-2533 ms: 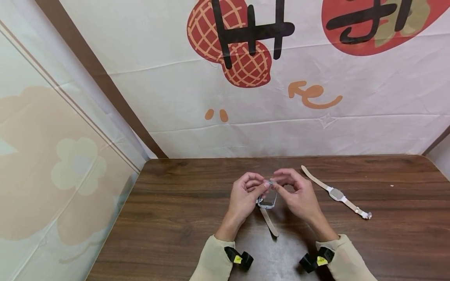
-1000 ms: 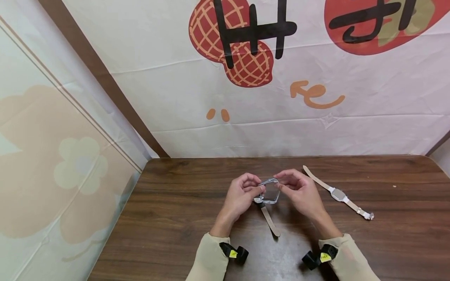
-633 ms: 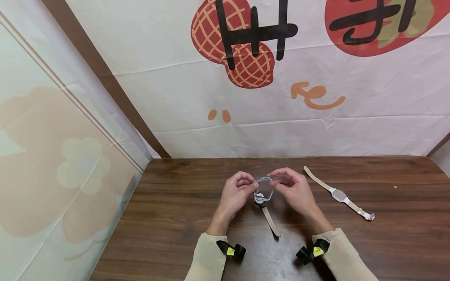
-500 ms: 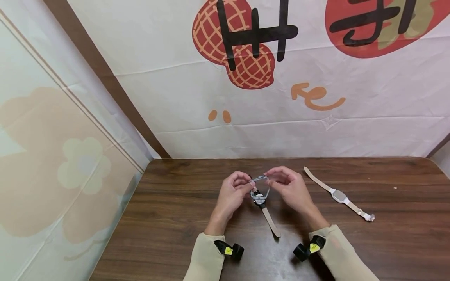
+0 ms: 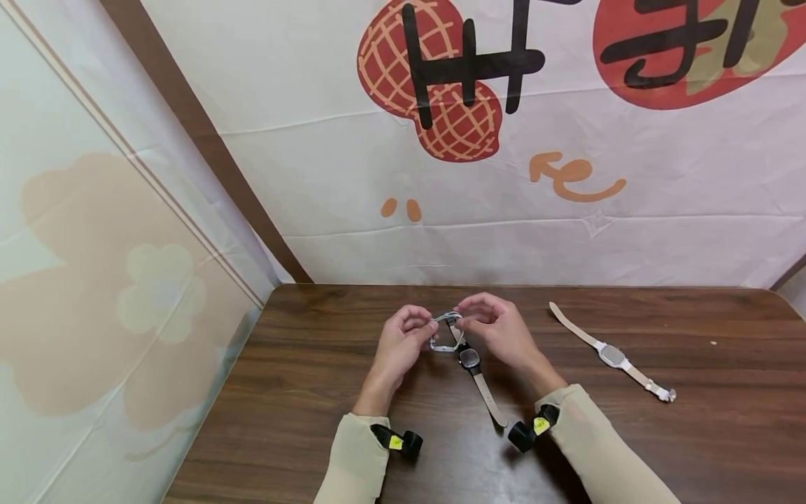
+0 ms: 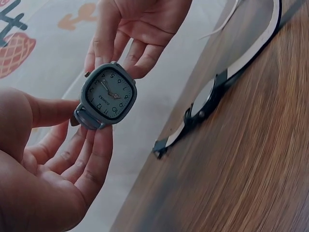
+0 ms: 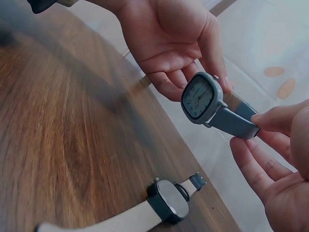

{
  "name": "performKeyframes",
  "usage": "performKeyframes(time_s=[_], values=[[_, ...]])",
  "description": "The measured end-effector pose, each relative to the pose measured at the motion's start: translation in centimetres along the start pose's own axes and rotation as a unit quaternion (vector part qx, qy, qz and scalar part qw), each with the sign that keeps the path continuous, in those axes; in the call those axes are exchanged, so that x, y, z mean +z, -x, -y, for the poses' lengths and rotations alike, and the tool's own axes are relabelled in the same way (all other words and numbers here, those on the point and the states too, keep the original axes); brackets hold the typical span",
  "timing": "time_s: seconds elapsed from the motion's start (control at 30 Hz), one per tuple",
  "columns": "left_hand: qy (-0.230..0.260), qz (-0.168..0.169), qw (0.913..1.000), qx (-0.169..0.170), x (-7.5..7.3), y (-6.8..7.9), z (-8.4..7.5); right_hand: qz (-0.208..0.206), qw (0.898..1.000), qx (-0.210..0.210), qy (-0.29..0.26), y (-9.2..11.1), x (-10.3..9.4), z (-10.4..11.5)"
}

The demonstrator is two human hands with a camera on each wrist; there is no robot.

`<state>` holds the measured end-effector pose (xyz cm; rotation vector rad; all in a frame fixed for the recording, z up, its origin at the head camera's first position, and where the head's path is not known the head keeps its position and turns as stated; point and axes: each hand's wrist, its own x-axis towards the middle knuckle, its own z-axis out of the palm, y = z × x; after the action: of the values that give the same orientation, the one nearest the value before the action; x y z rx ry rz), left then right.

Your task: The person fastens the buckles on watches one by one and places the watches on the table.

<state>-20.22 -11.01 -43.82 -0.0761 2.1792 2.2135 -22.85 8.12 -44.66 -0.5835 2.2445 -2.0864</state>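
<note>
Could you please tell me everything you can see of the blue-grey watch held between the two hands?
The watch has a rounded-square, blue-grey case, a numbered, dark-rimmed dial and a small knob on one side. Its leather-like strap, blue-grey outside and tan inside, curves into a loop; whether it is buckled I cannot tell. It is held above the table, the left hand gripping it near the case and the right hand pinching the strap.
</note>
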Motion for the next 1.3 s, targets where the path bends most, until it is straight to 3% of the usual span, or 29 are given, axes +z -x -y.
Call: performKeyframes(time_s=[0.4, 0.57, 1.03, 1.3], values=[[-0.051, -0.009, 0.9983, -0.029, -2.8, -0.5, -0.3, 0.009, 0.998, 0.055, 0.009, -2.3, 2.8, -0.4], [-0.064, -0.016, 0.9967, -0.048, -4.1, -0.6, -0.2, 0.015, 0.997, 0.077, -0.022, -2.9, 4.3, -0.7], [-0.095, -0.022, 0.9921, -0.079, -6.4, -0.6, 0.4, 0.009, 0.991, 0.124, -0.046, -3.4, 7.2, -1.3], [-0.117, -0.019, 0.9878, -0.101, -7.2, -0.4, 0.6, 0.011, 0.991, 0.131, -0.031, -3.3, 8.3, -1.9]])
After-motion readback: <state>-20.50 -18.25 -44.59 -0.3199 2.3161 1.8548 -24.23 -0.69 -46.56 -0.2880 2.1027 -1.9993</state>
